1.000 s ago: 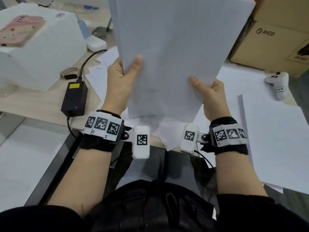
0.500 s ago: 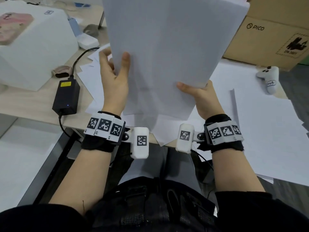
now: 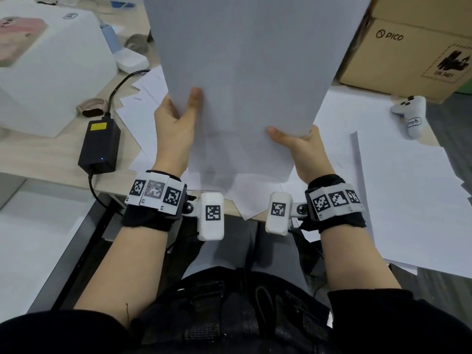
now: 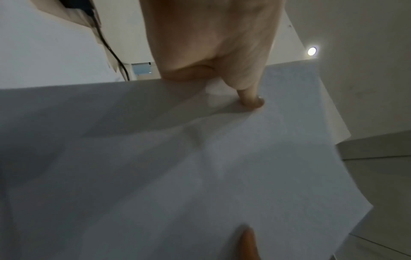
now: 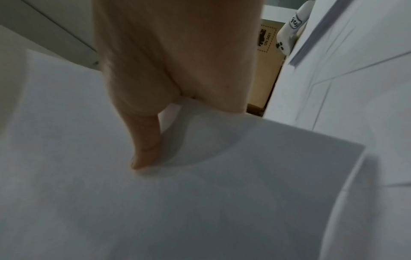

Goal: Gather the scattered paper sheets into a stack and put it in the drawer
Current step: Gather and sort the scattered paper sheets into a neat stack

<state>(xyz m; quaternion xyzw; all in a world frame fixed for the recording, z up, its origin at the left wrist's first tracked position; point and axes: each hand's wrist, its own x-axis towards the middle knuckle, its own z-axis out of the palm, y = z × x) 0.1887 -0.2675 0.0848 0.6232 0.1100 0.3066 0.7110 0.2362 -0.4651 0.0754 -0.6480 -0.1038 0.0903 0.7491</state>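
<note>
White paper stack (image 3: 245, 72) stands upright above the table (image 3: 38, 154), long axis rising away from me; loose sheets (image 3: 413, 200) lie beneath. My left hand (image 3: 173, 129) and right hand (image 3: 304, 149) pinch its lower corners, thumbs in front, fingers hidden behind.

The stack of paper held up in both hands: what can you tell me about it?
The paper stack is plain white, blank on the side facing the camera, several sheets thick. It is held raised and tilted above the desk, its top running out of the head view. The left hand grips its left edge, thumb on the front; the right hand pinches its lower right corner. More loose sheets lie below.
</note>
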